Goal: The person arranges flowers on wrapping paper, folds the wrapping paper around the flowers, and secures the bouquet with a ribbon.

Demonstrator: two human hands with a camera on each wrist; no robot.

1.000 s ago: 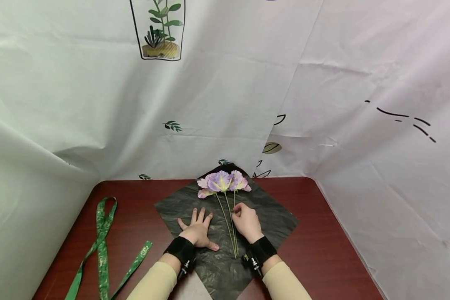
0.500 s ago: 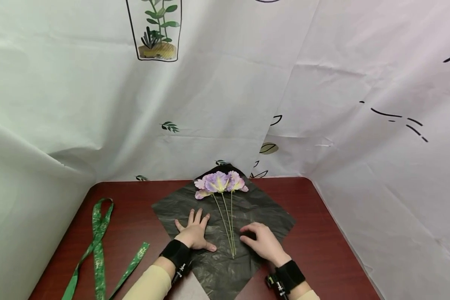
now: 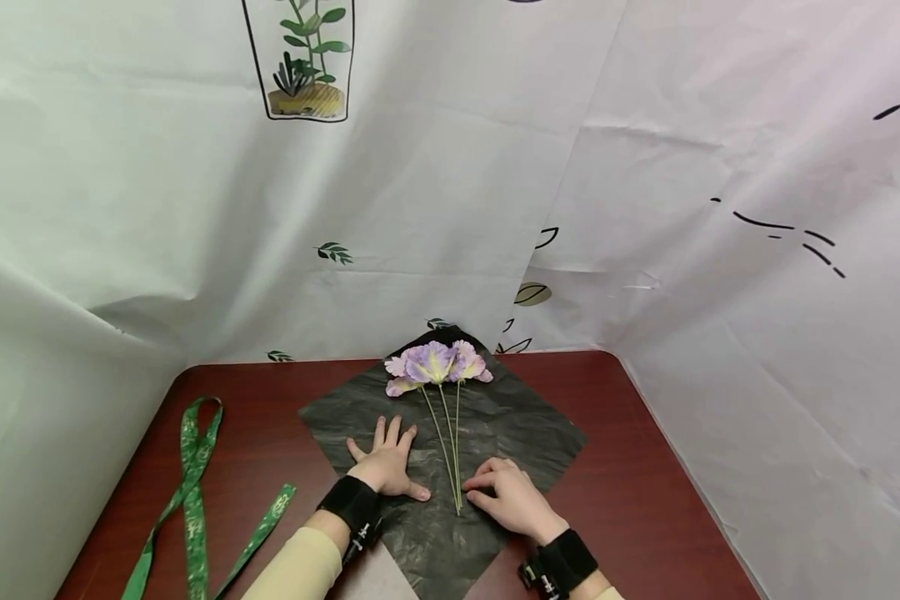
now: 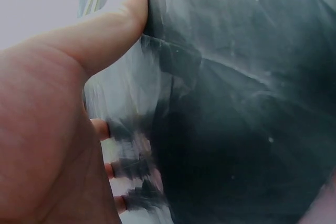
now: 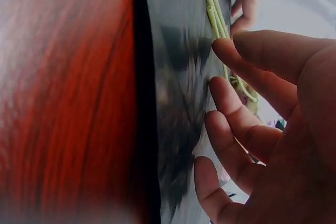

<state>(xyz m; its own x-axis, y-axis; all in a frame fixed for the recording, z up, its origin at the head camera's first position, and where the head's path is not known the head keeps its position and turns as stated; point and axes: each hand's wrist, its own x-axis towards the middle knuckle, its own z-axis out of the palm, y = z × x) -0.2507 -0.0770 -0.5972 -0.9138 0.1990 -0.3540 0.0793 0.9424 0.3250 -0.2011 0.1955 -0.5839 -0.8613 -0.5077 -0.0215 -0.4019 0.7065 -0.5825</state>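
With fingers spread wide, the left hand (image 3: 385,468) is laid on the paper (image 3: 536,429); the right hand (image 3: 513,500), fingers loosely bent, is positioned beside the stems (image 3: 454,479), contact unclear.

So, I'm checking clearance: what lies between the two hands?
The flower stems, lying on the black sheet, run between the left hand and the right hand; the head view shows this.

The table (image 3: 645,500), red-brown and wood-grained, is seen with rounded far corners. A crinkled black sheet (image 3: 528,425) is laid on it cornerwise, one corner extended past the far edge. At left, a green printed ribbon (image 3: 195,533) is laid, looped and crossed over itself, a green strip (image 3: 264,525) angled just beside.
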